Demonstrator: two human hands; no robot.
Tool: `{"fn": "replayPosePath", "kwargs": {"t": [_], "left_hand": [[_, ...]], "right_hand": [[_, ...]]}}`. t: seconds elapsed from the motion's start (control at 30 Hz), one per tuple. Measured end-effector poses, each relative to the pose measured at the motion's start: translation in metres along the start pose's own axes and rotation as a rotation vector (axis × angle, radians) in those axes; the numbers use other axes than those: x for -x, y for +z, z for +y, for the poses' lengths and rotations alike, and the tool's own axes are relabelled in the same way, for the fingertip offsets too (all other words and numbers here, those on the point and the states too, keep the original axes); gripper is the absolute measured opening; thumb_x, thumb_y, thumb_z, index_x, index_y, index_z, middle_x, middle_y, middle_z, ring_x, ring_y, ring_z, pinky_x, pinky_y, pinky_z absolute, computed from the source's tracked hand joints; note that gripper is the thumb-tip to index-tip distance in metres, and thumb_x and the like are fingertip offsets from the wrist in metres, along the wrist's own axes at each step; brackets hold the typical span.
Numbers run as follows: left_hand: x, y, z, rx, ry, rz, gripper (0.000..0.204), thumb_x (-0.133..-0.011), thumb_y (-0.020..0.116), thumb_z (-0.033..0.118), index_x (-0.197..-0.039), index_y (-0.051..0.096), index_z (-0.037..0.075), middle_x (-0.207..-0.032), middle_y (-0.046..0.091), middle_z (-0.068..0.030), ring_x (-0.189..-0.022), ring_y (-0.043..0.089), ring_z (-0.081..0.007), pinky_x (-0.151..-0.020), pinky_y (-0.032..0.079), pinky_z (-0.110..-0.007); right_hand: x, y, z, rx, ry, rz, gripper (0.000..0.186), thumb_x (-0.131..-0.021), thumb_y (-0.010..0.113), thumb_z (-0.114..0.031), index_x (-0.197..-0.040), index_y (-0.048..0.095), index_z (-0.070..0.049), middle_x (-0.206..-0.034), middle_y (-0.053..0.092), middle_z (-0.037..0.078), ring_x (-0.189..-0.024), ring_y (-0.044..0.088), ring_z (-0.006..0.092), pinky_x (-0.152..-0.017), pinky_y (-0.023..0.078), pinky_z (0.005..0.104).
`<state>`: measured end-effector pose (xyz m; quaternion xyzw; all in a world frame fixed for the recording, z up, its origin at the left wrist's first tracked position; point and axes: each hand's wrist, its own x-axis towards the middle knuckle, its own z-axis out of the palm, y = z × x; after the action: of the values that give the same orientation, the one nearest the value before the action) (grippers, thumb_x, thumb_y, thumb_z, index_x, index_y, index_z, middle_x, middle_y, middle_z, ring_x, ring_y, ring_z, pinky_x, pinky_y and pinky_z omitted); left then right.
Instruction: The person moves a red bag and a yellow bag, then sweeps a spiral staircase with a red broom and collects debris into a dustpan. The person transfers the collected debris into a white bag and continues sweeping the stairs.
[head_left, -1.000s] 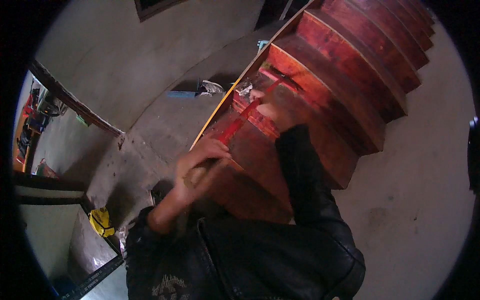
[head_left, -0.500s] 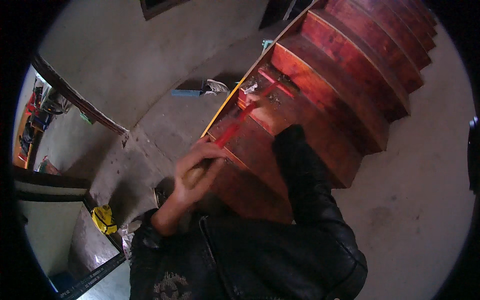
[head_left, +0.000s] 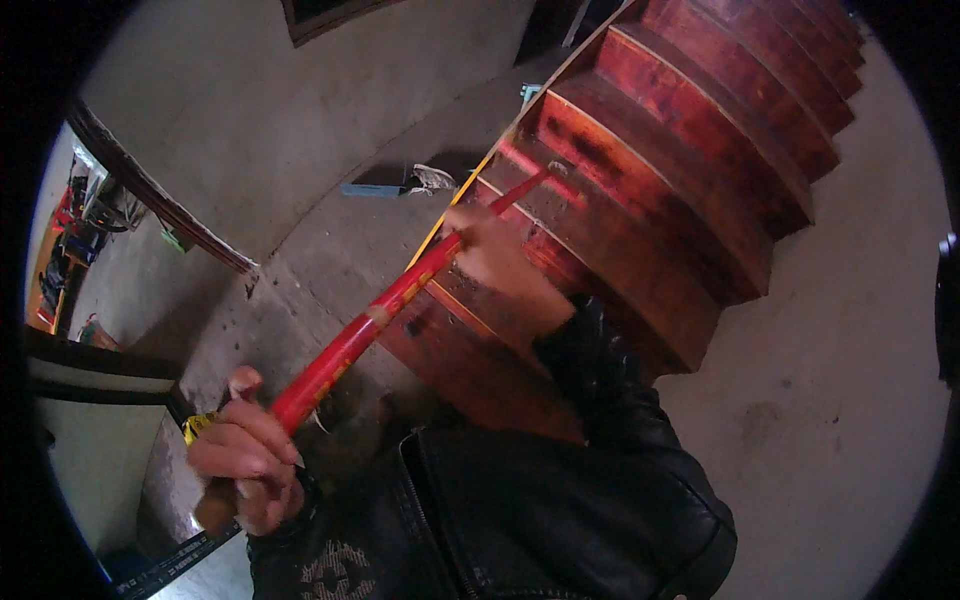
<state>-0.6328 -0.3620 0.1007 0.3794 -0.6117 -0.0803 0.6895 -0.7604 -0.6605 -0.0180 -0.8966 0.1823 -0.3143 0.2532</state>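
Observation:
A long red handle (head_left: 390, 305) runs from lower left up to the red-brown wooden stairs (head_left: 690, 170). My left hand (head_left: 245, 460) grips its near end, where a yellow band shows. My right hand (head_left: 495, 255) is closed around the handle further up, above a lower step. The handle's far tip (head_left: 553, 170) touches a step tread; what is at the tip is too small to tell. My black leather sleeve covers the right forearm.
A grey concrete floor (head_left: 330, 240) lies left of the stairs, with a flat blue object (head_left: 375, 189) and a crumpled white rag (head_left: 432, 178) on it. A yellow strip (head_left: 455, 205) edges the stair side. A pale wall (head_left: 860, 400) stands to the right, a doorway at far left.
The red handle has pushed forward and up the stairs. My right hand slid along with it, and my left hand dropped lower and nearer to me.

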Motion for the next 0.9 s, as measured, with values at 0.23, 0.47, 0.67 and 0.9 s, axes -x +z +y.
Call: {"fn": "replayPosePath", "kwargs": {"t": [0.23, 0.47, 0.67, 0.9], "left_hand": [[0.007, 0.054, -0.070, -0.235, -0.189, -0.052, 0.014, -0.078, 0.055, -0.004, -0.087, 0.055, 0.007, -0.081, 0.060, -0.0070, -0.078, 0.059, -0.0207, -0.096, 0.035, -0.051], [0.012, 0.006, -0.012, -0.208, -0.074, 0.163, 0.008, -0.082, 0.044, 0.012, -0.078, 0.043, 0.005, -0.069, 0.049, -0.0028, -0.057, 0.047, -0.0108, -0.083, 0.044, -0.048], [0.000, 0.043, -0.049, -0.306, -0.334, 0.029, 0.009, -0.081, 0.053, 0.007, -0.089, 0.052, 0.006, -0.073, 0.056, -0.0025, -0.067, 0.055, -0.0122, -0.095, 0.034, -0.050], [-0.010, 0.021, -0.039, -0.126, -0.081, -0.075, 0.010, -0.082, 0.054, 0.016, -0.089, 0.052, 0.008, -0.068, 0.056, -0.0027, -0.064, 0.055, -0.0122, -0.096, 0.030, -0.056]], "right_hand": [[-0.055, -0.006, 0.089, -0.108, -0.035, -0.066, 0.018, -0.067, 0.062, -0.012, -0.074, 0.048, -0.005, -0.070, 0.052, 0.015, -0.074, 0.053, 0.0367, -0.060, 0.040, 0.0420], [-0.019, 0.063, 0.025, 0.031, -0.140, 0.026, 0.011, -0.068, 0.057, -0.005, -0.070, 0.046, -0.004, -0.064, 0.047, 0.011, -0.062, 0.049, 0.0189, -0.055, 0.037, 0.0339], [-0.051, 0.020, 0.111, 0.070, 0.021, 0.046, 0.010, -0.068, 0.055, -0.002, -0.069, 0.045, -0.005, -0.066, 0.050, 0.008, -0.065, 0.053, 0.0226, -0.057, 0.039, 0.0339], [-0.010, 0.042, 0.062, -0.082, -0.014, 0.014, 0.010, -0.067, 0.060, -0.007, -0.073, 0.051, -0.006, -0.070, 0.055, 0.013, -0.074, 0.055, 0.0347, -0.061, 0.042, 0.0401]]}}
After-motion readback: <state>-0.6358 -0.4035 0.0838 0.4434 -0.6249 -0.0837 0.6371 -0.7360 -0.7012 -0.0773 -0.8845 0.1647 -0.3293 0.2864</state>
